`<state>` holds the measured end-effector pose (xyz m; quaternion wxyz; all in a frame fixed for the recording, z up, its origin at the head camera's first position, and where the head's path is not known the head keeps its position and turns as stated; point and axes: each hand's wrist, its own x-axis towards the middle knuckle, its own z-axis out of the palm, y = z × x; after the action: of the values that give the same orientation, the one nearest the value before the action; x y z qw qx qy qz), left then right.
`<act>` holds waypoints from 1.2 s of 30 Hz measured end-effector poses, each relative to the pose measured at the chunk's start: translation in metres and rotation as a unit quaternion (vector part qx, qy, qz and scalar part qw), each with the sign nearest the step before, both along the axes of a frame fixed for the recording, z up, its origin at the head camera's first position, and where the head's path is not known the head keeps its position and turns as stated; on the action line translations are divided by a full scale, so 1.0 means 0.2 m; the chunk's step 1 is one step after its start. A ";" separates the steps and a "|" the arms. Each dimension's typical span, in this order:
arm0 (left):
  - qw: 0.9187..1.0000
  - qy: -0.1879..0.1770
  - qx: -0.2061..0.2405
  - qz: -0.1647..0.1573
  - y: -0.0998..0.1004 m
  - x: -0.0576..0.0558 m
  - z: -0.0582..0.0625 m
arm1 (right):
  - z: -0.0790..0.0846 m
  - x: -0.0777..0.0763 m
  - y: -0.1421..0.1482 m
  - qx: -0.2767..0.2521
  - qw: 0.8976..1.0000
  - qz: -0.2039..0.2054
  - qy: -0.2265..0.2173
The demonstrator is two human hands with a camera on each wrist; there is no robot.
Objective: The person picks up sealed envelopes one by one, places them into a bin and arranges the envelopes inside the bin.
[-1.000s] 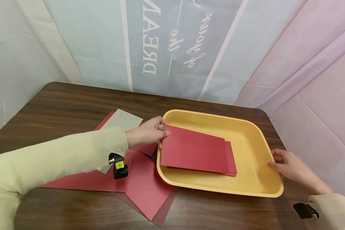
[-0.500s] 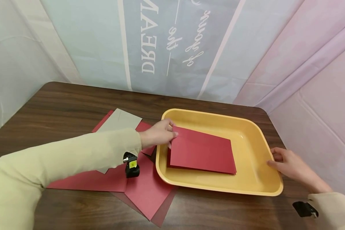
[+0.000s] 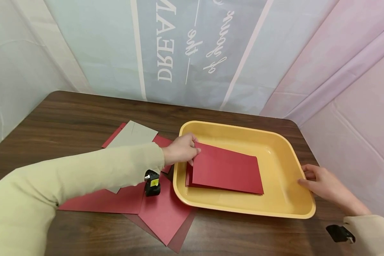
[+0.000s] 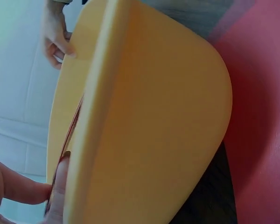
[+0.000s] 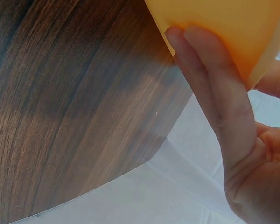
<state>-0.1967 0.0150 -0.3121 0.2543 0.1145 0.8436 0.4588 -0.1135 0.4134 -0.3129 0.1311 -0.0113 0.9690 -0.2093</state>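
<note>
My left hand (image 3: pixel 183 148) pinches the left edge of a red card (image 3: pixel 228 169) inside a yellow plastic tray (image 3: pixel 283 170). More red cards lie under it, their left ends showing beneath the raised edge. In the left wrist view, thumb and fingers press on either side of the thin card (image 4: pixel 71 128), just behind the tray's near wall (image 4: pixel 149 116). My right hand (image 3: pixel 321 183) grips the tray's right rim, thumb on the inside. From the right wrist view, its fingers (image 5: pixel 217 70) lie along the outer wall of the tray (image 5: pixel 238 28).
Left of the tray, larger red sheets (image 3: pixel 164 209) and a grey sheet (image 3: pixel 136 132) lie overlapping on the dark wooden table (image 3: pixel 83 110), partly under my left sleeve. A printed fabric backdrop (image 3: pixel 192 53) hangs behind the table, and pale fabric (image 3: pixel 368 117) closes the right side.
My left hand has moved right, sliding the top red card over the others until their right ends nearly line up; the cards' left ends are now uncovered. The right hand has stayed on the rim.
</note>
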 end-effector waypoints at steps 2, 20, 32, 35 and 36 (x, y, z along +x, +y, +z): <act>1.000 0.009 -0.014 -0.006 0.00 0.00 0.00 | 0.00 0.00 0.00 0.004 1.000 0.001 0.002; 0.979 0.088 -0.170 -0.073 0.06 0.00 0.01 | -0.01 0.00 0.00 0.001 1.000 0.008 0.009; 0.968 0.051 -0.237 -0.064 0.13 -0.02 -0.01 | -0.01 0.00 0.01 -0.005 1.000 0.007 0.008; 0.964 0.039 -0.256 -0.065 0.15 -0.02 -0.01 | -0.01 0.01 0.01 -0.005 1.000 0.005 0.008; 0.962 0.038 -0.262 -0.067 0.16 -0.02 -0.01 | -0.01 0.01 0.01 -0.009 1.000 0.005 0.006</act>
<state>-0.2004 0.0461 -0.3134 0.2732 0.1173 0.9337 0.1993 -0.1123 0.4161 -0.3157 0.1265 -0.0180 0.9677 -0.2171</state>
